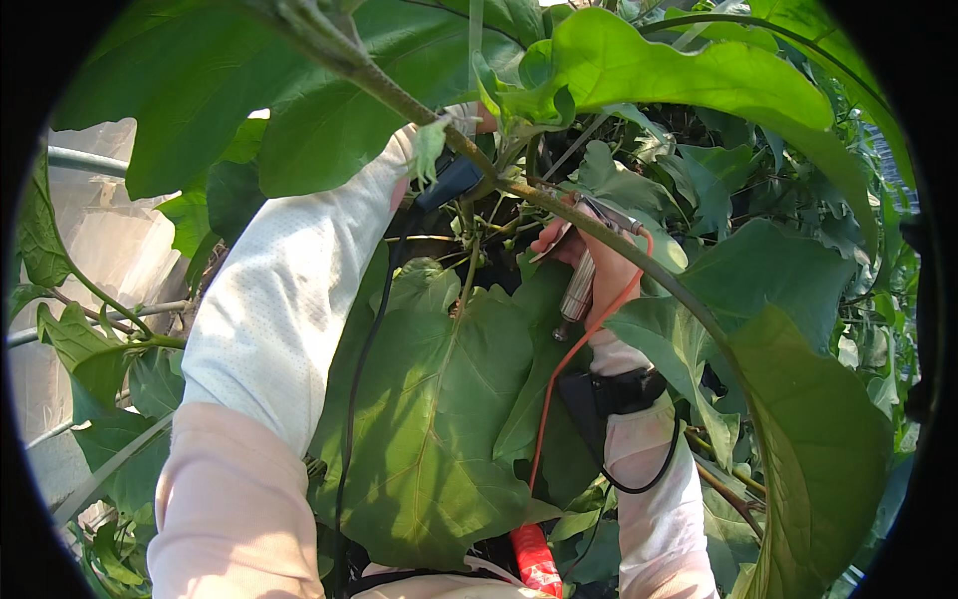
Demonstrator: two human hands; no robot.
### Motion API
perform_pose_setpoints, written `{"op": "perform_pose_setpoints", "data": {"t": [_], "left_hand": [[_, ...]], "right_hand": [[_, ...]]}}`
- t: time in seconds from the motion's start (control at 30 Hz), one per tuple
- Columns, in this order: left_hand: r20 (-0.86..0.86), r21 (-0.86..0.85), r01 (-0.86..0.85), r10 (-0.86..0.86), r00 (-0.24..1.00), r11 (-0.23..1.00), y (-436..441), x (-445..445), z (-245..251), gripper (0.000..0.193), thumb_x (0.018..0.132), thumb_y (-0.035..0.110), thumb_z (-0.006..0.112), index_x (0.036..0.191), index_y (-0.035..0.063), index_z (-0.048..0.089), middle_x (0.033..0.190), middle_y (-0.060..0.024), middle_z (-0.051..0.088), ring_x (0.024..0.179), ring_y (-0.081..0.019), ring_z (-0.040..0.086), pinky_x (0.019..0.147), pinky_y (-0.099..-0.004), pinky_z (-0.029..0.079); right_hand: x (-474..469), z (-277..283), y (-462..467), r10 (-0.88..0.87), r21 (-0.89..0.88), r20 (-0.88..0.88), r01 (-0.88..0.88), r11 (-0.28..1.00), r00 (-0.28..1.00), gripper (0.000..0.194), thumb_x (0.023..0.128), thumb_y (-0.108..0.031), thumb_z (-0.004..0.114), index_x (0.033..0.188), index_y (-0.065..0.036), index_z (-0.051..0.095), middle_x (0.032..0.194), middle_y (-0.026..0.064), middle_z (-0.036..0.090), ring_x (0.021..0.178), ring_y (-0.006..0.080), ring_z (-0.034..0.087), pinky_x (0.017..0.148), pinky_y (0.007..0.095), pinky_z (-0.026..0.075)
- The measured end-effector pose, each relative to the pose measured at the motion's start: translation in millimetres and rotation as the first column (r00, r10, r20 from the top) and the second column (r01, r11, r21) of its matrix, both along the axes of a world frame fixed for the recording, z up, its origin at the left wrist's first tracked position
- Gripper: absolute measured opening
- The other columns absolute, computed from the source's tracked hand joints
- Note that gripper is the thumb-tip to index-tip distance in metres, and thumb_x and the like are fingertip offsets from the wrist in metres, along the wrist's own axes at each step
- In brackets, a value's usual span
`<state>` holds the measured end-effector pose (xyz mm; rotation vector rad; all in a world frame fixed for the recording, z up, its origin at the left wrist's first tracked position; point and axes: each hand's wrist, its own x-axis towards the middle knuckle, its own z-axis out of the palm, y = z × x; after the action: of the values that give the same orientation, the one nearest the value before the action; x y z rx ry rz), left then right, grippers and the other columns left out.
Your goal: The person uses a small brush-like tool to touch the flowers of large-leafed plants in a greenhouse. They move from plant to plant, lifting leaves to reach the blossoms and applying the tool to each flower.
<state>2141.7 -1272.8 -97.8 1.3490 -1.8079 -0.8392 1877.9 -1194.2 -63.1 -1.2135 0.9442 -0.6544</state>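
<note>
My right hand [610,262] is shut around a metal hand tool with a cylindrical grip [578,288], partly behind a plant stem [546,201]. An orange cord [550,397] runs from the tool down towards my waist. My left arm, in a white sleeve [277,277], reaches up under the broad leaves. Only a bit of my left hand [486,118] shows at the top, behind the stem and leaves; its fingers are hidden. A dark device [449,180] is at the left wrist, and a black strapped device [614,393] sits on the right one.
A large lobed leaf [426,419] hangs between my arms. The thick stem arches across the view, with more leaves [808,449] at the right. Metal pipes [86,161] and plastic sheeting [120,239] stand at the left. A red-wrapped part [535,558] is near my waist.
</note>
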Motion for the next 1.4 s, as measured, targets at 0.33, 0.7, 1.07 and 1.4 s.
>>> {"op": "perform_pose_setpoints", "data": {"t": [0.33, 0.7, 1.07, 1.4], "left_hand": [[-0.031, 0.013, 0.025, -0.024, 0.999, 1.0, -4, -7, 0, 0.044, 0.095, 0.049, 0.058, 0.102, 0.0052, 0.053, 0.084, -0.0052, 0.056, 0.078, -0.0167, 0.056, 0.074, -0.0317, 0.045], [0.156, 0.058, -0.129, 0.118, 0.981, 0.99, 2, -20, 10, 0.052, 0.095, 0.053, 0.055, 0.104, 0.002, 0.053, 0.084, -0.0088, 0.059, 0.077, -0.0187, 0.06, 0.077, -0.0324, 0.047], [-0.007, -0.118, -0.113, 0.113, 0.994, 0.987, 5, -8, 10, 0.045, 0.09, 0.044, 0.064, 0.097, -0.0003, 0.061, 0.083, -0.0095, 0.063, 0.073, -0.0192, 0.063, 0.064, -0.0315, 0.049], [-0.214, -0.071, -0.556, 0.531, 0.82, 0.828, 79, 16, 31, 0.034, 0.089, 0.033, 0.065, 0.097, 0.0004, 0.062, 0.082, -0.0092, 0.065, 0.07, -0.0204, 0.064, 0.058, -0.0302, 0.049]], "right_hand": [[10, -36, 11, -0.076, -0.143, 0.199, 0.106, 0.984, 0.977, 0.03, 0.097, -0.019, 0.06, 0.114, 0.005, 0.063, 0.083, 0.0116, 0.066, 0.076, 0.022, 0.066, 0.072, 0.0352, 0.056], [-5, -25, 3, -0.006, -0.05, 0.016, 0.007, 0.999, 1.0, 0.031, 0.096, -0.026, 0.06, 0.108, 0.003, 0.062, 0.079, 0.0111, 0.064, 0.071, 0.0218, 0.066, 0.068, 0.0336, 0.054], [-36, 30, 60, -0.133, 0.147, 0.03, 0.127, 0.981, 0.991, 0.038, 0.096, -0.028, 0.058, 0.119, 0.004, 0.058, 0.084, 0.0127, 0.066, 0.076, 0.024, 0.067, 0.073, 0.035, 0.054], [-133, 105, 185, -0.123, 0.026, -0.091, 0.126, 0.992, 0.988, 0.052, 0.092, -0.035, 0.059, 0.123, 0.007, 0.056, 0.09, 0.0138, 0.066, 0.083, 0.0232, 0.064, 0.082, 0.036, 0.049]]}}
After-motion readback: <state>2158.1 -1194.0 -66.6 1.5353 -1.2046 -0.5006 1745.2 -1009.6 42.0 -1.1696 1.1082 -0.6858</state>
